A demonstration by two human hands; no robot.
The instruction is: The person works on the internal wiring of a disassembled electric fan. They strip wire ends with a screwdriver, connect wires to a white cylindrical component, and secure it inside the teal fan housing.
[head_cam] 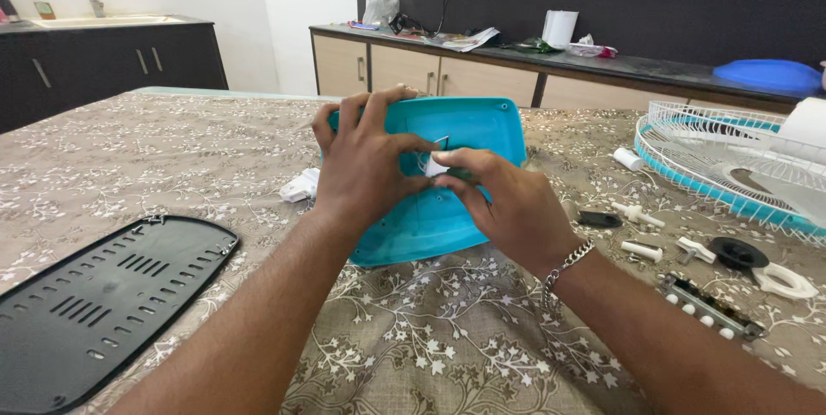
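At the centre of the frame a turquoise plastic fan base shell [469,135] stands tilted on the floral tablecloth [430,338], its hollow side facing the camera; what sits inside it is mostly hidden behind the hands. The left hand [368,161] grips the shell's left edge, fingers curled over the top rim and thumb pressed across the inner face. The right hand [508,204] has its fingers narrowed to a pinch around a small white part [435,166] at the shell's middle, just beside the left thumb.

At lower left lies a black vented base plate [103,303]. At right are a white wire fan guard with a turquoise rim [731,153], white pegs [641,250], a black round cap [737,253] and a switch strip [710,305]. On the counter at upper centre sit a white plastic bag [381,4], a white paper roll [559,28] and, upper right, a blue lid [768,76].
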